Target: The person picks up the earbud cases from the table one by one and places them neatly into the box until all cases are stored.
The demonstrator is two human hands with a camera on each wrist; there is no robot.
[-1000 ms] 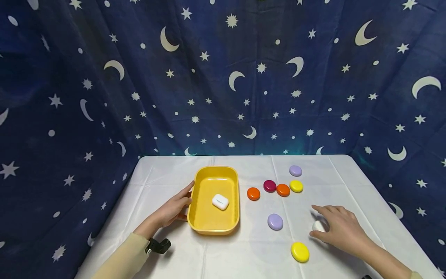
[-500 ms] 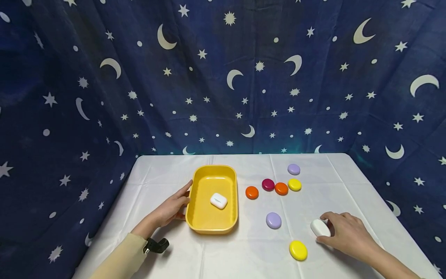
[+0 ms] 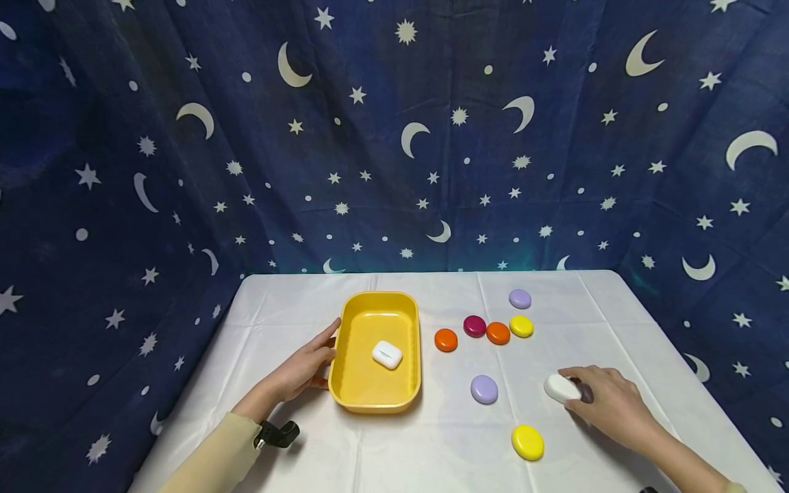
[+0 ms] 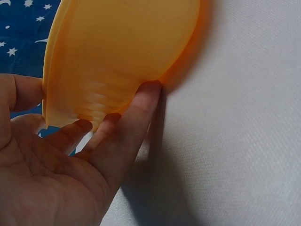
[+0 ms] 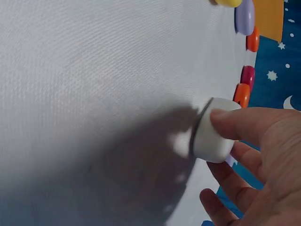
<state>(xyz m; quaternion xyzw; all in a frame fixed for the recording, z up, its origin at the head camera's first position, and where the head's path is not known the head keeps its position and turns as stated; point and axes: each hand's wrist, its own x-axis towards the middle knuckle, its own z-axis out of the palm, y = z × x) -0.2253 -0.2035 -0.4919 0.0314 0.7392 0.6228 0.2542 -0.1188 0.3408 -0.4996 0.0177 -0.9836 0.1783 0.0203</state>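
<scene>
On the left of the table, a yellow tray (image 3: 411, 383) holds a small white rounded case (image 3: 387, 355) with a thin dark mark on top. My left hand (image 3: 302, 371) touches the tray's left side. In the left wrist view its fingers (image 4: 134, 117) spread along the tray's outer wall, and none reaches inside. Over at the right, my right hand (image 3: 613, 405) pinches a smooth white oval thing (image 3: 561, 388) by one end. The right wrist view has the thumb (image 5: 230, 123) on its side, with other fingertips below. Its exact kind is unclear.
Glossy round discs lie between tray and right hand: orange (image 3: 446, 340), orange (image 3: 498, 333), dark red (image 3: 474, 326), yellow (image 3: 521, 326), yellow (image 3: 527, 442), lilac (image 3: 484, 389) and lilac (image 3: 520, 299). A dark blue star-and-moon curtain (image 3: 370, 150) rises behind the white-covered table (image 3: 431, 448).
My right hand has closed its thumb and fingers on the white oval thing, which has shifted slightly leftward and away over the last half second. My left hand and the tray stay put.
</scene>
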